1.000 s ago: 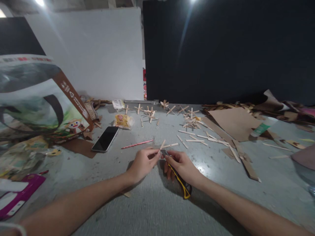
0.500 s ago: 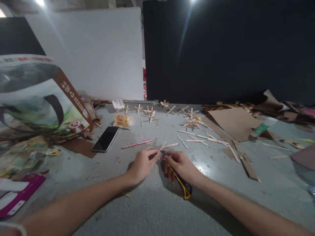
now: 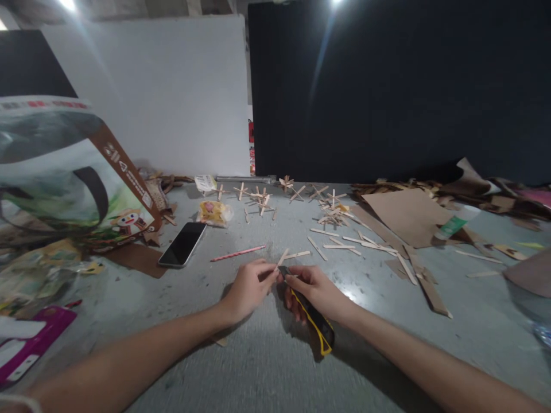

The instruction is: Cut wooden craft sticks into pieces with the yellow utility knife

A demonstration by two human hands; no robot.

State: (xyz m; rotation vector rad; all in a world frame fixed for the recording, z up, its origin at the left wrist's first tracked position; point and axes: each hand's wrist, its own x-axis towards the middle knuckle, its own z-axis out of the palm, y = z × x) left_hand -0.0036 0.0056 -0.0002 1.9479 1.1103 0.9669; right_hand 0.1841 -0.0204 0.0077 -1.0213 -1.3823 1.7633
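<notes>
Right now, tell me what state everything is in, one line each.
Left grip: pinching a thin stick
Right grip: closed around the cutter
Cutter: held, blade too small to tell
Phone: face up, screen dark
Red pencil: lying flat
Loose sticks: scattered
Snack packet: lying down, seal unclear
Green-and-white tube: lying down, cap unclear

A grey desk (image 3: 258,367) with a dull, speckled top fills the lower view, a bright patch of glare on its right half. Behind it stand a plain white panel (image 3: 159,92) and, to the right, a broad black panel (image 3: 396,86); red shows through the narrow gap between them. Another dark panel (image 3: 30,63) stands far left. Two lamps (image 3: 68,4) glow along the top edge.
</notes>
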